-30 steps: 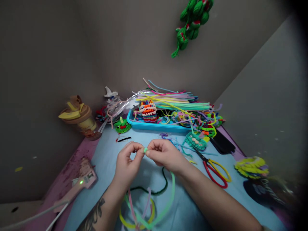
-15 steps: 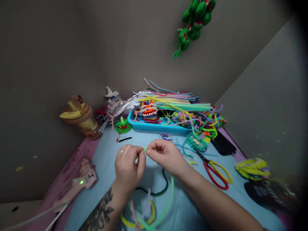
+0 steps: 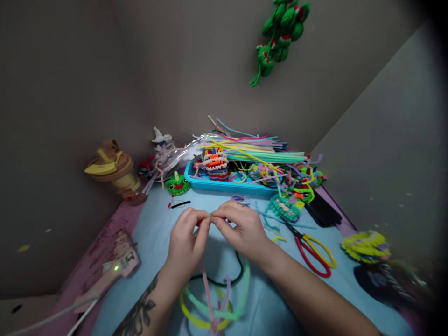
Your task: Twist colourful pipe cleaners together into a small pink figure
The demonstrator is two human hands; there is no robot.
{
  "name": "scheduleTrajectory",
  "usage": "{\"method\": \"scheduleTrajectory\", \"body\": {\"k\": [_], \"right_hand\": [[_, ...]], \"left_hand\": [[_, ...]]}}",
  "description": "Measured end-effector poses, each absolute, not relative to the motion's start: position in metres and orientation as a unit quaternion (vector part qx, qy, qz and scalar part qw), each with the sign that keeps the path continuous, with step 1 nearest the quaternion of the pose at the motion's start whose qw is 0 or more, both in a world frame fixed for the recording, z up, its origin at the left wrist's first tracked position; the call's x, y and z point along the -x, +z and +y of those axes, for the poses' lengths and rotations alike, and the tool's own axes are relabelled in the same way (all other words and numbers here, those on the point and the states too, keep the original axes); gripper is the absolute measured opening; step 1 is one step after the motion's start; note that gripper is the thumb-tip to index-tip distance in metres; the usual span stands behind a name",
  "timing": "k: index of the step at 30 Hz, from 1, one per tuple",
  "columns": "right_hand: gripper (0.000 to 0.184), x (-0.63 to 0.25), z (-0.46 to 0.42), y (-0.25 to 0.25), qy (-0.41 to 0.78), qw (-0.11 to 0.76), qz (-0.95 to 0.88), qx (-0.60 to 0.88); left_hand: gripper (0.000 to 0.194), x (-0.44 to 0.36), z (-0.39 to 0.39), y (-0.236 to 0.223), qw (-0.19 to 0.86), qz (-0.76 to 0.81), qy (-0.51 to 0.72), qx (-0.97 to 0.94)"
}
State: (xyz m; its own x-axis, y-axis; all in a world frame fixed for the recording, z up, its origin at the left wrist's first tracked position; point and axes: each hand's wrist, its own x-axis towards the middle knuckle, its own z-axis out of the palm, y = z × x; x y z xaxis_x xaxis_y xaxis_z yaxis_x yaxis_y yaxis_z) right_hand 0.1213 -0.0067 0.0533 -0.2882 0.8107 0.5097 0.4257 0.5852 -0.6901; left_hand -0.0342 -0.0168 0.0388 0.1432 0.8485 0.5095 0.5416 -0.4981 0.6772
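My left hand [image 3: 187, 240] and my right hand [image 3: 241, 228] meet fingertip to fingertip above the light blue mat [image 3: 154, 224]. Both pinch the tip of a mint green pipe cleaner [image 3: 245, 284], whose long tail curves down under my right wrist toward me. Under my wrists lies a loose bundle of pipe cleaners [image 3: 206, 308] in yellow, pink, lilac and dark green. The pinched end itself is almost hidden by my fingers.
A blue tray [image 3: 224, 185] heaped with coloured pipe cleaners stands behind my hands. Red and yellow scissors [image 3: 311, 249] lie to the right, a pink glue gun [image 3: 115, 270] with a lit green lamp to the left. A green frog figure [image 3: 178, 184] sits by the tray.
My hands have closed in on each other, so the green tip now barely shows. The pipe cleaner tails below my wrists have shifted slightly.
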Motion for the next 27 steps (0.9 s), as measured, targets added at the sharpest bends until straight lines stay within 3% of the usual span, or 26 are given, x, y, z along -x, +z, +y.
{"method": "scheduleTrajectory", "body": {"k": [3,9,12,17,23,27], "right_hand": [[0.018,-0.119,-0.006,0.057,0.273,0.445,-0.732,0.438],[0.024,-0.119,0.003,0.053,0.616,0.412,-0.503,0.444],[0.032,-0.119,0.005,0.050,0.691,0.393,-0.442,0.415],[0.032,-0.116,-0.002,0.058,0.614,0.364,-0.546,0.439],[0.018,-0.117,-0.012,0.061,0.366,0.399,-0.670,0.508],[0.018,-0.119,-0.004,0.054,0.290,0.385,-0.700,0.527]], "left_hand": [[0.012,0.035,-0.017,0.038,0.151,0.469,0.449,-0.745],[0.012,0.036,-0.017,0.032,0.074,0.440,0.425,-0.788],[0.012,0.037,-0.016,0.031,0.045,0.440,0.420,-0.792],[0.012,0.043,-0.011,0.033,-0.006,0.471,0.427,-0.772],[0.011,0.041,-0.011,0.030,-0.091,0.447,0.391,-0.799],[0.011,0.034,-0.015,0.029,-0.061,0.421,0.395,-0.814]]}}
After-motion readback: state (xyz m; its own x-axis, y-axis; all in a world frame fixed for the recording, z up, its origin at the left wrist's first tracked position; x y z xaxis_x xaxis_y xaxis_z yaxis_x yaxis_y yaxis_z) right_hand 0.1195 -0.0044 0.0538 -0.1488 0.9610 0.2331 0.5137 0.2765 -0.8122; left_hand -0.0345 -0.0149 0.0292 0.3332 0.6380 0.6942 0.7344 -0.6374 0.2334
